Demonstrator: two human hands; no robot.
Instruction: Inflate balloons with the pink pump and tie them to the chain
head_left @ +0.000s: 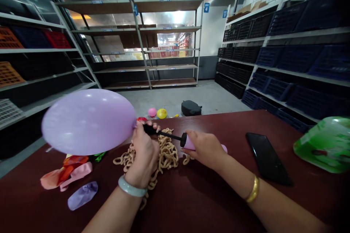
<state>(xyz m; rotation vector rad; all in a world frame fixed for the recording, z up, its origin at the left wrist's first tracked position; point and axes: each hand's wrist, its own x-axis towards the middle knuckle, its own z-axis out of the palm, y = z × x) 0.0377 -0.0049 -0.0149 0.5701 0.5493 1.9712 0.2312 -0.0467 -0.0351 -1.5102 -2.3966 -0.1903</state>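
Observation:
A big inflated purple balloon [89,122] stretches out to the left of my left hand [144,143]. That hand is closed around the balloon's neck and the black end of a hand balloon pump [171,136]. My right hand [203,149] wraps round the pump's pink and black part, and a thin black rod shows between the two hands. Below them, brown ring-shaped snacks [168,154] lie heaped on the dark red table [207,200]. Limp orange and pink balloons [64,174] and a flat purple balloon [82,195] rest at the left.
On the table's right side are a black phone [268,158] and a green plastic package [325,145]. Beyond the table, small pink and yellow balloons [162,113] and a dark grey bag [191,108] sit on the floor. Shelves [175,67] with crates [303,58] line the walls.

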